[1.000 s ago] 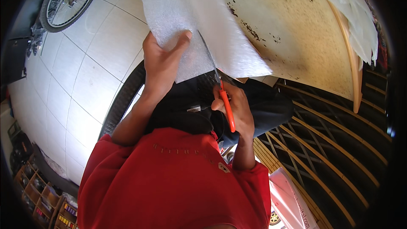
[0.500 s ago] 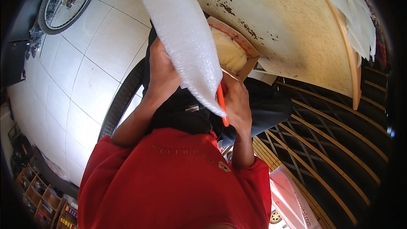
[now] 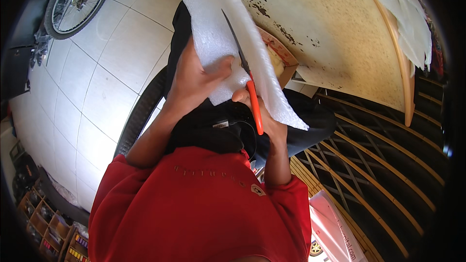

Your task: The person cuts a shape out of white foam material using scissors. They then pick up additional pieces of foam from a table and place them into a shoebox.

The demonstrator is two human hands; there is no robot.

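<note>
A long white foam sheet rises from my lap toward the top of the view. My left hand grips its left edge, the thumb lying over the near face. My right hand holds scissors by their orange handle. The dark blade points up and away along the sheet, between its left part and a flap that hangs to the right. This flap covers part of my right hand, so most of its fingers are hidden. I cannot tell how far the blades are apart.
Beyond the sheet, a cardboard box holds something pale yellow. A stained cream board stands behind it. Dark slats with yellow edges lie at right. A bicycle wheel stands on white floor tiles at far left.
The foam sheet has turned and spread, its lower tip swinging right. The scissor blade has come into sight. My left thumb has moved right across the sheet.
</note>
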